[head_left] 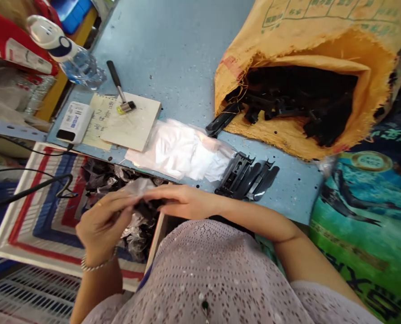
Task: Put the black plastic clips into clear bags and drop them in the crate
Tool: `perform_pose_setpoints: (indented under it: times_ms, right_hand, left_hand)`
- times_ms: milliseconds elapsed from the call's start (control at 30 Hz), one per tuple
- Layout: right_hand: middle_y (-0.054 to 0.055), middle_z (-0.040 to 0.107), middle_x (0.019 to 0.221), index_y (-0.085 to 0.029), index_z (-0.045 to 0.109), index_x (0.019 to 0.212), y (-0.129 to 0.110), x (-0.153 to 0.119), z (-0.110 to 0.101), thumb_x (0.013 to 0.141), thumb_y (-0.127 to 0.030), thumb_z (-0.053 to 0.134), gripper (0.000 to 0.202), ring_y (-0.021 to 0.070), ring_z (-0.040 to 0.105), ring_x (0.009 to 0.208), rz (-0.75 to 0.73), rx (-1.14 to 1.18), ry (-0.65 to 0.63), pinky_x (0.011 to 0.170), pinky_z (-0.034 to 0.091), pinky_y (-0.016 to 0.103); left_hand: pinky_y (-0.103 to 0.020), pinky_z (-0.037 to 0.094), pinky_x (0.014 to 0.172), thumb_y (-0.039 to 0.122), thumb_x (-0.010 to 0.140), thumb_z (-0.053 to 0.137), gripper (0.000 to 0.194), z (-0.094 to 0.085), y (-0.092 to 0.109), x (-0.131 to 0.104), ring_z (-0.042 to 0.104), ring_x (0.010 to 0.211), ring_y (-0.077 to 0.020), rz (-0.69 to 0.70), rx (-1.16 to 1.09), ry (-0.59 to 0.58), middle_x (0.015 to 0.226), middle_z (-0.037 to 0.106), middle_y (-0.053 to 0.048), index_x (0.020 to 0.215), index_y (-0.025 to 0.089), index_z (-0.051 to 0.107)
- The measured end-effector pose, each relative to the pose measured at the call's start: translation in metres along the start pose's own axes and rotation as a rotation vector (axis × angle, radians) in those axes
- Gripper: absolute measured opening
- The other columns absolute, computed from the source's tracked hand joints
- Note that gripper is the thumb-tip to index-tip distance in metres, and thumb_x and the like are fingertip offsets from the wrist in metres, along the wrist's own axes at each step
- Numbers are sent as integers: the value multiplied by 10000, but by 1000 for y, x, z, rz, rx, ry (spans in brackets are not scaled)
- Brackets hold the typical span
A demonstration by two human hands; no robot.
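Observation:
My left hand (107, 218) is closed on a small clear plastic bag (140, 185) above the basket's edge. My right hand (183, 201) meets it there, fingers closed around a black plastic part (148, 208) at the bag; motion blur hides whether the part is inside the bag. To the right of my right hand, several black plastic parts (242, 175) lie side by side at the table's front edge. A stack of clear, flat plastic bags (186, 150) lies just beyond my hands.
On the blue table (173, 54) are a hammer (117, 83) on a pale board (142, 117), a white device (74, 122) and a water bottle (82, 65). An orange woven sack (234, 67) of black parts lies open. Below, a plastic basket (28, 202) holds bagged pieces.

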State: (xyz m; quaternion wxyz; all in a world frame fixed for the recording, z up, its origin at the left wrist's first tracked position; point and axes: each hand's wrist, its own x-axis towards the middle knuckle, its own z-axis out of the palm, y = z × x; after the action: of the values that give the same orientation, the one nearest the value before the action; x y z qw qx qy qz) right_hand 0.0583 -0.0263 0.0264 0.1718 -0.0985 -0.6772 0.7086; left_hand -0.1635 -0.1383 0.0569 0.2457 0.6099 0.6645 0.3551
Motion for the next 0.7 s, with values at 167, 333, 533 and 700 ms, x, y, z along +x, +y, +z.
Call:
perform_pose_setpoints:
  times_ms: [167, 333, 533, 700]
  right_hand:
    - [183, 428, 1636, -143, 132, 1667, 17, 37, 39, 904, -43, 549, 875, 230, 449, 1498, 92, 93, 60, 1198, 417, 389]
    - [155, 423, 1644, -170, 292, 1631, 11, 33, 39, 870, 17, 529, 819, 236, 459, 1493, 73, -61, 20, 1208, 423, 402]
    - [82, 691, 1367, -229, 631, 1382, -36, -89, -46, 945, -48, 466, 501, 185, 681, 1218, 128, -397, 188, 1079, 556, 422]
    - [63, 581, 1530, -258, 650, 1392, -42, -204, -127, 822, -47, 490, 628, 293, 500, 1464, 591, -887, 396, 1232, 381, 588]
  left_hand:
    - [-451, 581, 720, 455, 737, 771, 757, -17, -10, -6, 680, 835, -307, -13, 330, -115, 1011, 684, -9, 1430, 616, 512]
    - [-367, 510, 589, 550, 767, 710, 515, -34, -34, -15, 637, 649, -246, -210, 359, -195, 844, 683, 43, 1269, 633, 626]
    - [-343, 507, 622, 516, 649, 736, 103, -76, -133, 10, 659, 678, -249, -468, 480, -174, 659, 693, 99, 709, 432, 731]
    - [-440, 524, 770, 441, 609, 679, 273, -61, -217, 62, 435, 576, -198, -403, 512, 0, 364, 307, 48, 542, 235, 512]
